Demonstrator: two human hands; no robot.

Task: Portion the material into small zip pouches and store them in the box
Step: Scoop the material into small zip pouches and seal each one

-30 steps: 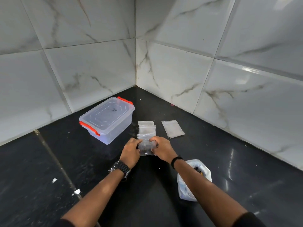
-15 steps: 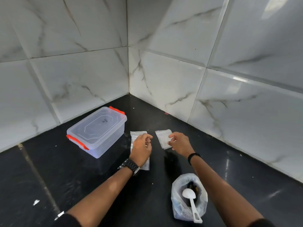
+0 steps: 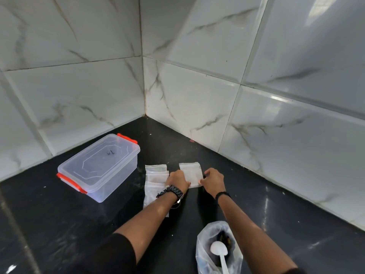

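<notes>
Now both hands — left hand [image 3: 177, 179] and right hand [image 3: 213, 180] — pinch the empty pouch [image 3: 191, 176] lying on the counter [image 3: 79, 224] beside the box [image 3: 98, 167], apparently starting another portion — next, opening its zip.

A home kitchen or utility corner, it seems: glossy white marble-look wall tiles [image 3: 197, 99] meet at a corner above a polished black stone counter [image 3: 59, 224], with a clear plastic storage box [image 3: 98, 167] near the counter's back left edge.
</notes>
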